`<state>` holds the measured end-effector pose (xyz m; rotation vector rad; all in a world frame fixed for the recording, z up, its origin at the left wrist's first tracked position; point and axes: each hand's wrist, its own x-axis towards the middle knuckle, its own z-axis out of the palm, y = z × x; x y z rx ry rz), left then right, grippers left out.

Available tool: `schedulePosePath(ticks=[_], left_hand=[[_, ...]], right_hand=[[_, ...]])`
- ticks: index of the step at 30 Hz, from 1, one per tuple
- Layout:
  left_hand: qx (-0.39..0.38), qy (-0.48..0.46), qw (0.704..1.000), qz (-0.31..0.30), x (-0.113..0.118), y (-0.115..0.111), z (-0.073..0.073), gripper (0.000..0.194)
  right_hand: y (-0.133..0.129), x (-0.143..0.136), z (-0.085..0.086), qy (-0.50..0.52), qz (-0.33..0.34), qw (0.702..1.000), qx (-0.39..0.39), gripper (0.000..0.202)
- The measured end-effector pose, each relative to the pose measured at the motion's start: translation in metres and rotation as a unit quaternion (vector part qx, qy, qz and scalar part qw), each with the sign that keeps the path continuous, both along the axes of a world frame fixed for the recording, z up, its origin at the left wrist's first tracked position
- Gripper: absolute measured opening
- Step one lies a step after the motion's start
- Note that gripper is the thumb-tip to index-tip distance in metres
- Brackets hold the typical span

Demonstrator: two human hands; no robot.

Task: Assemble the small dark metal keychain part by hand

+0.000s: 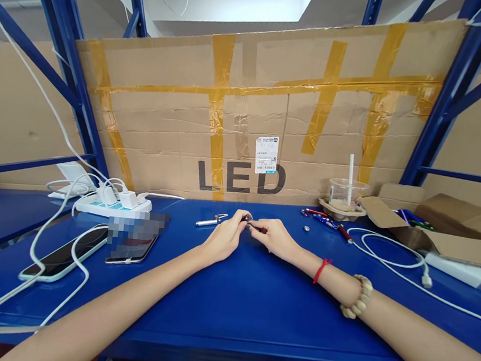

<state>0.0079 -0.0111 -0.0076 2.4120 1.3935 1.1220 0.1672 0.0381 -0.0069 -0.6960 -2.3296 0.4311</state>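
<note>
My left hand [225, 238] and my right hand [273, 237] meet over the middle of the blue table [232, 310]. Together they pinch a small dark metal part [250, 221] between their fingertips; its exact shape is too small to tell. Just behind my left hand lies a small silver tube [206, 222] with a metal clip [221, 217] beside it. A tiny round piece [306, 229] rests to the right of my right hand. My right wrist wears a red string and a bead bracelet.
A white power strip [113, 204] with chargers and cables sits at back left, two phones [65, 259] in front of it. Red and blue pens [326, 219], a plastic cup in a pulp tray [346, 197], a white cable [389, 263] and open cardboard boxes [444, 225] lie at right. A taped cardboard wall stands behind.
</note>
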Motion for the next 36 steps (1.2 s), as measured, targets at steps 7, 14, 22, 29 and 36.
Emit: schedulePosePath(ticks=[7,14,22,29,36], left_hand=[[-0.037,-0.073,0.995,-0.065,-0.003,0.007,-0.004,0.022],[-0.083,-0.130,0.982,-0.106,-0.002,0.008,-0.005,0.025],[-0.163,-0.211,0.953,-0.141,0.000,0.006,-0.004,0.027],[-0.199,-0.247,0.934,-0.163,-0.001,0.009,-0.005,0.028],[-0.243,-0.300,0.899,-0.206,-0.004,0.014,-0.007,0.025]], right_hand=[[0.005,0.005,0.004,0.101,-0.049,0.982,0.151,0.025],[0.003,0.003,0.002,0.039,-0.022,0.971,0.237,0.028],[0.007,0.005,0.003,0.003,-0.026,0.961,0.275,0.030],[0.007,0.004,0.002,0.016,-0.019,0.966,0.257,0.029],[0.009,0.001,-0.002,0.041,-0.016,0.977,0.209,0.028]])
